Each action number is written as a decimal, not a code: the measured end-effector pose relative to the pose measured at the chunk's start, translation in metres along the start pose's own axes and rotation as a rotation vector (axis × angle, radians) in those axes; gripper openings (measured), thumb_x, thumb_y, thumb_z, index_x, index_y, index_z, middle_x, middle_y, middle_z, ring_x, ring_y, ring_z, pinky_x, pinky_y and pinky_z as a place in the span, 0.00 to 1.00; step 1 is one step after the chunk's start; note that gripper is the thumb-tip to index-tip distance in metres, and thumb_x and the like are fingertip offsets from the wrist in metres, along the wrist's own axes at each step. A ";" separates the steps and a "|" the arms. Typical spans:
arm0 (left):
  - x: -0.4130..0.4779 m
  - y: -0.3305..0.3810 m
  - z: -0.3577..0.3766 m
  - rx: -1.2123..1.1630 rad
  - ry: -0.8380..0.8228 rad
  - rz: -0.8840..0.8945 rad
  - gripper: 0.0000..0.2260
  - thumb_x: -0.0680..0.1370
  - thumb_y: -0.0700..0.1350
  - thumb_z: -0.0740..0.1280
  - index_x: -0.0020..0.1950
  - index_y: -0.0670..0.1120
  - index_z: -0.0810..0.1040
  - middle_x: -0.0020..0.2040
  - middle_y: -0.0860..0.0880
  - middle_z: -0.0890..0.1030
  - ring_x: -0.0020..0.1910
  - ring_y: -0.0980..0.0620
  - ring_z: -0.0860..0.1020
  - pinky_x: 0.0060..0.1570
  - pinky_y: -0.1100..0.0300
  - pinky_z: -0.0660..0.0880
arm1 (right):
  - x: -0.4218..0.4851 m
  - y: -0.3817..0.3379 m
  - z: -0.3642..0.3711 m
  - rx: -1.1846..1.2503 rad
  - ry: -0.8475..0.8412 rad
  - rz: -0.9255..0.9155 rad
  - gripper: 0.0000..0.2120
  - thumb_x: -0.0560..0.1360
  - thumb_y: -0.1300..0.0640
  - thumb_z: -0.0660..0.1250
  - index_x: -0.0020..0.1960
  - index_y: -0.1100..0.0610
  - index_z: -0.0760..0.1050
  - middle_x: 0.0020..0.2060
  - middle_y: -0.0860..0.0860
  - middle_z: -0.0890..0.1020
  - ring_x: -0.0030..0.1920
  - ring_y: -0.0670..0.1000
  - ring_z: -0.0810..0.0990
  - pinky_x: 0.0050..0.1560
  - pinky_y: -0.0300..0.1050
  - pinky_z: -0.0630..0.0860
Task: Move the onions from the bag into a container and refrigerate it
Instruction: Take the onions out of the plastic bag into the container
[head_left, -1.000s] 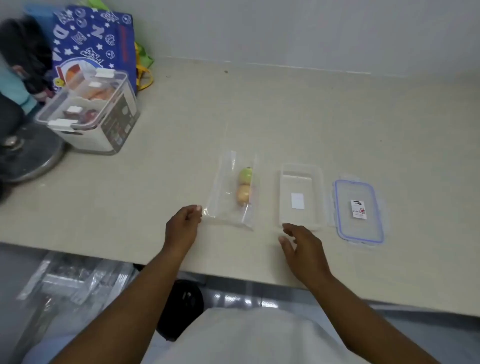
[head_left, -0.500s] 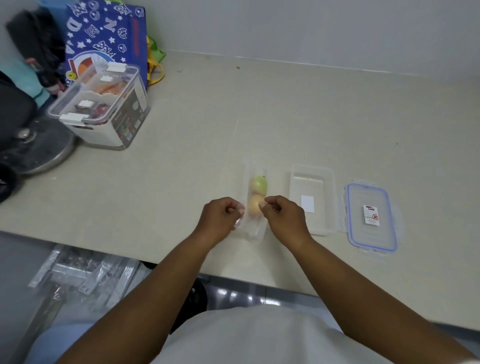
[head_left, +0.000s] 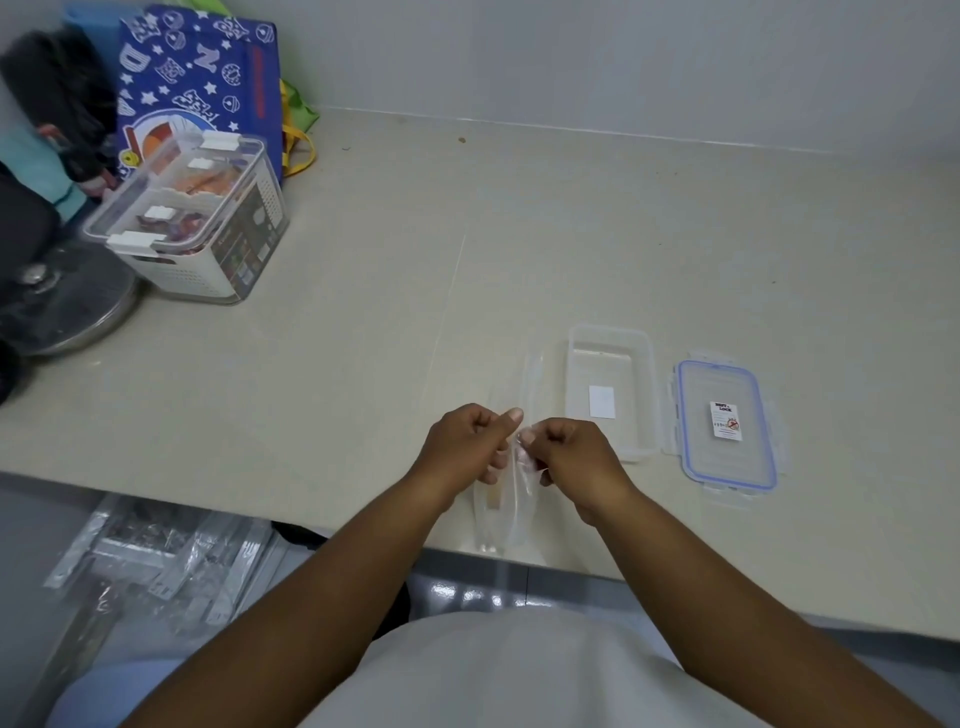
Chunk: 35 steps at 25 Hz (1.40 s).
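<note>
Clear plastic bag (head_left: 506, 499) hangs pinched between my left hand (head_left: 466, 443) and right hand (head_left: 570, 456) above the counter (head_left: 363, 322) edge; I can't see the onions; open container (head_left: 609, 391) just beside, lid (head_left: 725, 425) beyond

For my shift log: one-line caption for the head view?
Left hand and right hand pinch a clear plastic bag beside an empty clear rectangular container and blue-rimmed lid.
</note>
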<state>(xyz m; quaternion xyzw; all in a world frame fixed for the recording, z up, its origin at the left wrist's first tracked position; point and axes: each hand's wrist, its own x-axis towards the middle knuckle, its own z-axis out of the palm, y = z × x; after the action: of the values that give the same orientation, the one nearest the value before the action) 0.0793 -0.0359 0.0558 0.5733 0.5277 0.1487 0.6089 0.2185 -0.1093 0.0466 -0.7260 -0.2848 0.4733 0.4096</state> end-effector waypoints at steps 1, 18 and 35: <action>0.002 0.004 0.003 0.020 -0.004 -0.018 0.20 0.69 0.61 0.70 0.44 0.45 0.79 0.38 0.48 0.85 0.33 0.53 0.82 0.32 0.61 0.78 | -0.002 0.001 -0.001 -0.008 -0.006 -0.006 0.07 0.73 0.57 0.70 0.40 0.59 0.82 0.32 0.53 0.83 0.32 0.49 0.79 0.35 0.43 0.75; 0.002 -0.014 -0.043 0.333 0.254 -0.003 0.06 0.71 0.39 0.69 0.35 0.39 0.81 0.32 0.46 0.82 0.26 0.51 0.80 0.33 0.55 0.82 | -0.017 0.026 -0.049 -0.211 0.401 0.026 0.08 0.68 0.55 0.72 0.32 0.56 0.78 0.29 0.47 0.83 0.38 0.51 0.83 0.36 0.40 0.74; -0.014 -0.012 -0.021 0.352 0.229 0.060 0.03 0.72 0.44 0.73 0.41 0.46 0.81 0.37 0.48 0.83 0.31 0.53 0.82 0.30 0.61 0.80 | 0.025 -0.007 0.024 -1.693 -0.364 -0.509 0.27 0.65 0.42 0.73 0.62 0.47 0.74 0.69 0.57 0.64 0.67 0.62 0.64 0.52 0.53 0.78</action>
<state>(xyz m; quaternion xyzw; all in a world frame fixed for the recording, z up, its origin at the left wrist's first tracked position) 0.0513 -0.0392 0.0564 0.6657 0.5940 0.1363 0.4306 0.2061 -0.0782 0.0360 -0.6136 -0.7505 0.1078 -0.2207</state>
